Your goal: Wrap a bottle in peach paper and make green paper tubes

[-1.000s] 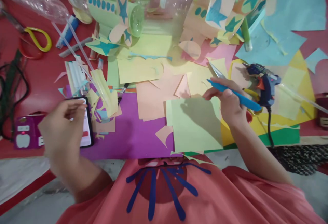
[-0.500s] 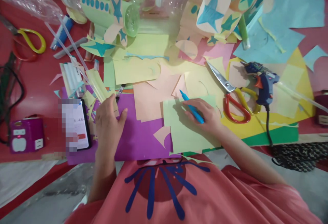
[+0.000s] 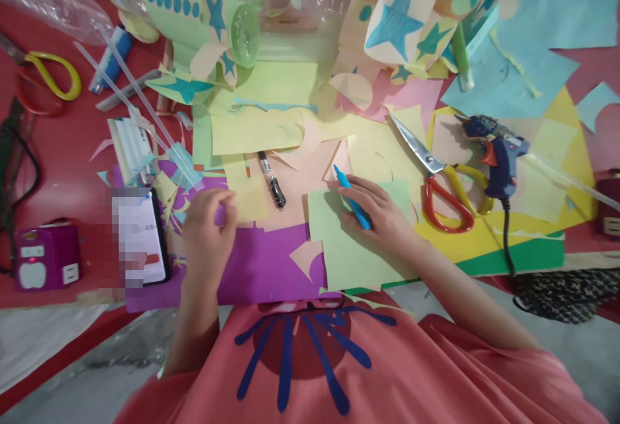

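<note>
Two bare hands are at work over the papers on the red tabletop (image 3: 53,178). The right hand (image 3: 385,217) is closed around a blue marker (image 3: 359,212), thumb and fingers along its barrel. The marker's long axis slants: its narrow end points away from the person and a little to the left, its rear end back toward the palm. That narrow end is past the far edge of the green sheet (image 3: 349,259), over the pink paper (image 3: 294,209); I cannot tell whether it touches.

The green sheet is beneath the marker and the right hand, which is much the nearer of the two to it; the sheet is well to the right of the left hand (image 3: 207,233). The left hand's fingers curl toward the thumb over the purple sheet (image 3: 271,265); whether they grip anything, I cannot tell.

Between the hands, farther from the person, a black pen (image 3: 274,186) lies aslant on the pink paper. Scissors (image 3: 434,165) lie right of the green sheet, and a phone (image 3: 148,233) left of the left hand.
</note>
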Demonstrator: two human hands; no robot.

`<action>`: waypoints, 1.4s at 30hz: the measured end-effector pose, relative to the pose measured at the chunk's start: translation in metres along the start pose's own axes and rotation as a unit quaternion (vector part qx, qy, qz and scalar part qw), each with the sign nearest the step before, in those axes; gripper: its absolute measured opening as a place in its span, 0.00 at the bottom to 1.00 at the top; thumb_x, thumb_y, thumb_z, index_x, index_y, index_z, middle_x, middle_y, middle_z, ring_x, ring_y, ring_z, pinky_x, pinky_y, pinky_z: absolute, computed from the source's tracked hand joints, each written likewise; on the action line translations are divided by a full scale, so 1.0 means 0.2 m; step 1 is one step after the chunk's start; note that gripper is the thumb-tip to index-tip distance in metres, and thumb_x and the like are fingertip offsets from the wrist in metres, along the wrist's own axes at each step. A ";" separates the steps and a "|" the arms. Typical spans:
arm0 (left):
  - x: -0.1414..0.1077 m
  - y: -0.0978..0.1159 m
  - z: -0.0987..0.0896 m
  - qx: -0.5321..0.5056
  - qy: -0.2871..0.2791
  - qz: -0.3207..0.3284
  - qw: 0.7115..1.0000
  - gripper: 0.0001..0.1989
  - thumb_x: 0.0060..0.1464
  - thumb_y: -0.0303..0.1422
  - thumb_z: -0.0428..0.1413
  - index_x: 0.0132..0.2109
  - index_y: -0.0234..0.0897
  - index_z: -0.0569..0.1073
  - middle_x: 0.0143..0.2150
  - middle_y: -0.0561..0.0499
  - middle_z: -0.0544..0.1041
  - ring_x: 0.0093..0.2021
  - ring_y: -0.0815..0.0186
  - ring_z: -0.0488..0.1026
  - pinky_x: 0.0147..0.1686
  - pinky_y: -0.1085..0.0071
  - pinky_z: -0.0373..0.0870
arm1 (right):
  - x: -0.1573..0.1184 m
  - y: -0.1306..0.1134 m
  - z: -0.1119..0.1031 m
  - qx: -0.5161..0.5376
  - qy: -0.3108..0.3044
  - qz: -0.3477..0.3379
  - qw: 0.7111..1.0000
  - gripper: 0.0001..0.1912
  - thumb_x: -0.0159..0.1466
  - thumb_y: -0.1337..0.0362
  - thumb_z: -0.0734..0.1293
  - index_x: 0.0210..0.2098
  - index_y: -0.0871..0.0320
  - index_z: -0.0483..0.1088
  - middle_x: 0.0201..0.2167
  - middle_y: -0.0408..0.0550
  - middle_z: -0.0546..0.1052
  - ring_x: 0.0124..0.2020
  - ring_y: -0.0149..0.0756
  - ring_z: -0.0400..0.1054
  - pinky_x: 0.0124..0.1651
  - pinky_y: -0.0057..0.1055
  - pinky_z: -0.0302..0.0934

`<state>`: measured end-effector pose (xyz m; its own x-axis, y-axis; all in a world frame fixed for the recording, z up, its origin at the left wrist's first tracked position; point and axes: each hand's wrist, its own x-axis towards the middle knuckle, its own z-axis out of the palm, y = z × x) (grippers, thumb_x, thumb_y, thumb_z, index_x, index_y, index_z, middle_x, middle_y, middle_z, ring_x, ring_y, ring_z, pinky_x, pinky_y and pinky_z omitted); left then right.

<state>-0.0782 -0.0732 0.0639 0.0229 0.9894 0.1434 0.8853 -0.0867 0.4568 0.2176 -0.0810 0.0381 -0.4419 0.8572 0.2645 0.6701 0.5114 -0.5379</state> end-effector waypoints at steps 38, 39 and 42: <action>0.52 -0.06 -0.15 0.024 -0.065 0.113 0.991 0.19 0.61 0.49 0.45 0.46 0.43 0.72 0.43 0.48 0.75 0.46 0.58 0.73 0.51 0.57 0.69 | 0.08 0.02 -0.13 0.231 -0.005 0.183 0.956 0.10 0.64 0.62 0.64 0.43 0.57 0.73 0.36 0.46 0.80 0.22 0.23 0.67 0.24 0.25 0.61; 0.47 -0.02 -0.12 -0.017 -0.061 0.127 0.990 0.20 0.61 0.50 0.45 0.44 0.41 0.72 0.42 0.47 0.75 0.47 0.59 0.73 0.51 0.57 0.69 | 0.09 0.01 -0.14 0.231 -0.005 0.178 0.957 0.10 0.64 0.62 0.64 0.43 0.57 0.74 0.35 0.46 0.80 0.21 0.23 0.67 0.23 0.25 0.61; 0.35 0.10 -0.03 -0.190 -0.148 0.088 0.967 0.19 0.62 0.48 0.46 0.47 0.39 0.68 0.39 0.50 0.78 0.38 0.66 0.76 0.42 0.66 0.73 | 0.12 0.00 -0.15 0.235 -0.012 0.155 0.959 0.11 0.63 0.62 0.65 0.42 0.56 0.76 0.35 0.47 0.81 0.22 0.25 0.69 0.24 0.26 0.63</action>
<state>-0.0614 -0.0065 0.0891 0.3394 0.9405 0.0172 0.6225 -0.2384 0.7454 0.2246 -0.0591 0.0682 -0.2820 0.9592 0.0190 0.4304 0.1442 -0.8911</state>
